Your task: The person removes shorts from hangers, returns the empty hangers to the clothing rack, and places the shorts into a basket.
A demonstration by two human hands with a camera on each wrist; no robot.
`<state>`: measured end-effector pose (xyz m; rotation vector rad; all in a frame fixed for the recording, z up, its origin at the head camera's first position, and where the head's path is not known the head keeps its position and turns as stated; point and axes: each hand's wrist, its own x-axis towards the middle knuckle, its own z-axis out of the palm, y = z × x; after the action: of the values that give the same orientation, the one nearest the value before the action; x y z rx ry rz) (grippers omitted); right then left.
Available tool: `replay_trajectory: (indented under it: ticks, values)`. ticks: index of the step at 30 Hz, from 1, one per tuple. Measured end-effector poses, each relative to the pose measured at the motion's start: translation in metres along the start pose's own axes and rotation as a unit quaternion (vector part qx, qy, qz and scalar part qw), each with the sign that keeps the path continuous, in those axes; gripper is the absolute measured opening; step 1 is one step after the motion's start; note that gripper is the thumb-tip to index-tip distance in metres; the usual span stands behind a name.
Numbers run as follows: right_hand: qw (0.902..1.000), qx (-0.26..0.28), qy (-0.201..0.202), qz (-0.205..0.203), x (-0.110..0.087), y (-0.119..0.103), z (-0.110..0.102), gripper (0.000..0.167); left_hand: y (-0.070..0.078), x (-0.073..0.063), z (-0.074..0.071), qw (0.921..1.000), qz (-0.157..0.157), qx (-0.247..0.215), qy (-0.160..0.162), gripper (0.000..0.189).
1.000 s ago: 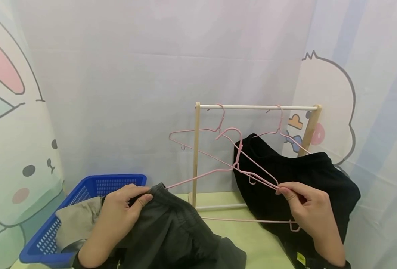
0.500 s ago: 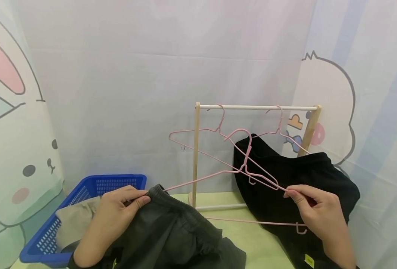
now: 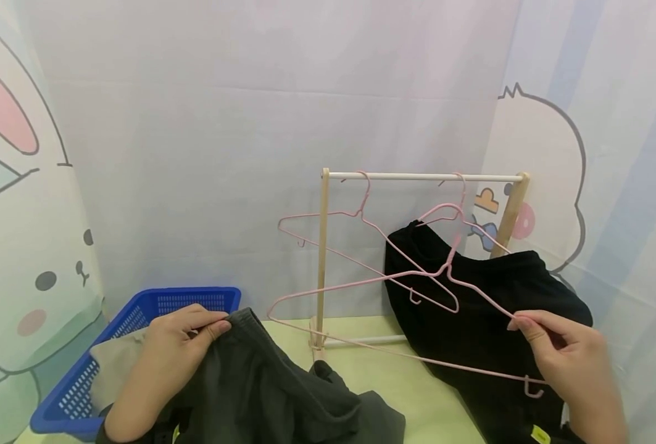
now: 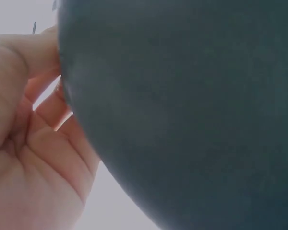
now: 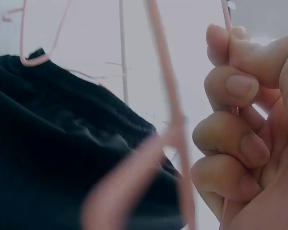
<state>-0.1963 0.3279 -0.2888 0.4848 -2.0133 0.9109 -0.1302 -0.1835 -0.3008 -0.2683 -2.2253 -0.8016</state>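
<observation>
Between thumb and forefinger, my left hand point(image 3: 180, 342) pinches the waistband corner of dark grey trousers point(image 3: 272, 382), whose legs hang down past the lower edge of the head view. In the left wrist view the grey cloth point(image 4: 182, 105) fills most of the picture beside that hand. My right hand point(image 3: 569, 357) grips a pink wire hanger point(image 3: 355, 282) by its right shoulder, hook upward. The hanger's left end stands free, apart from the waistband. In the right wrist view, curled fingers point(image 5: 230, 139) hold the pink wire, with the black garment beyond.
A small rack point(image 3: 405, 177) with wooden posts stands behind. From it hang a bare pink hanger point(image 3: 333, 214) and a hanger carrying black trousers point(image 3: 483, 302). A blue basket point(image 3: 66, 407) at the left holds a beige garment point(image 3: 111, 364). The tabletop point(image 3: 422, 394) is pale green.
My right hand has moved right with the hanger, drawing its left end out of the grey waistband. My left hand has shifted slightly left, still pinching the trousers.
</observation>
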Motion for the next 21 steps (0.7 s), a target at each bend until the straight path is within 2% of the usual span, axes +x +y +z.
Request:
replay_trajectory:
  ticks: [4,10,13,16,18,21]
  values:
    - [0.9983,-0.028,-0.007,0.051,-0.003,0.003,-0.009,0.01,0.004,0.0,-0.001,0.9997,-0.016,0.005,-0.015,0.012]
    - [0.9964,-0.053,0.0,0.066,-0.002,0.001,-0.011,0.005,0.008,-0.002,0.0,0.9995,-0.02,0.004,-0.026,0.011]
    - [0.9956,-0.059,0.021,0.07,-0.001,-0.001,-0.011,0.005,0.011,-0.003,0.006,0.9996,0.003,-0.012,-0.024,0.012]
    - [0.9943,-0.064,0.044,0.073,0.0,-0.004,-0.01,0.007,0.018,-0.002,0.018,0.9982,0.039,-0.036,-0.027,0.012]
    - [0.9934,-0.067,0.052,0.076,0.0,-0.006,-0.009,0.007,0.023,-0.002,0.028,0.9964,0.049,-0.051,-0.046,0.012]
    - [0.9928,-0.07,0.054,0.081,0.0,-0.009,-0.009,0.007,0.028,0.0,0.041,0.9922,0.047,-0.066,-0.095,0.01]
